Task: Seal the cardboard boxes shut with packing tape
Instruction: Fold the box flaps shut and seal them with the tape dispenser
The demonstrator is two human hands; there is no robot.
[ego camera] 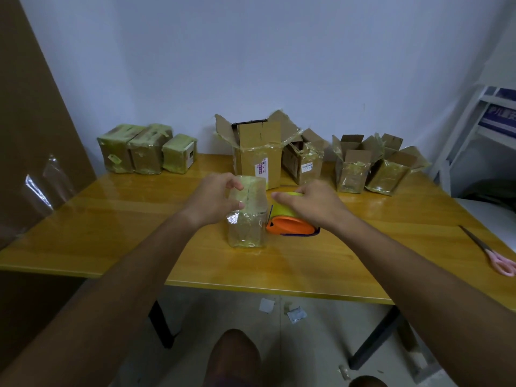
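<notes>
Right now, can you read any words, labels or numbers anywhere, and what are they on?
None can be read for certain.
White label on the tall open box: pink marks, too blurred.
White label on the open box beside it: too small.
Blue sign on the shelf: white characters, blurred.

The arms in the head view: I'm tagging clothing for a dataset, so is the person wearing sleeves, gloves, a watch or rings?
Nothing worn shows. Both forearms are bare up to the frame edge, with no sleeve in view. The left hand and right hand are ungloved, and no watch, band or ring is visible on either wrist or the fingers that show.
</notes>
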